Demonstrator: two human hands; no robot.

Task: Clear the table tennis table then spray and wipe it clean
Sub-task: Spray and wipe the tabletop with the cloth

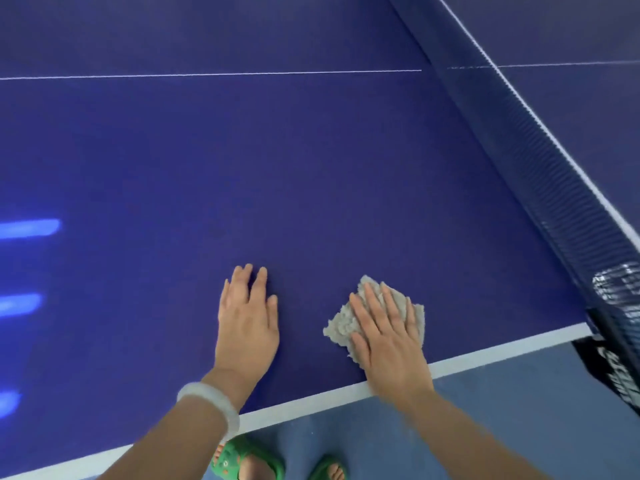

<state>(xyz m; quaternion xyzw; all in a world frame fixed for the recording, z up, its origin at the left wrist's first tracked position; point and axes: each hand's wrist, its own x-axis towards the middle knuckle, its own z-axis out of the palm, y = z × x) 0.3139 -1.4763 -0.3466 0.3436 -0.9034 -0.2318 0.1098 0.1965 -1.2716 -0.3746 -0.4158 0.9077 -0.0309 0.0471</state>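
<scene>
The blue table tennis table (277,168) fills the view, its white near edge running diagonally below my hands. A grey fluffy cloth (341,323) lies flat on the table close to that edge. My right hand (391,337) presses on the cloth with straight fingers and covers most of it. My left hand (247,320) rests flat on the bare table, a short way left of the cloth, with a pale bangle on the wrist.
The dark net (540,161) with its white top band runs diagonally down the right side. A clear plastic bottle (620,289) shows through the net near the net post (620,362). Blue floor and my feet in green sandals (249,460) lie below the table edge.
</scene>
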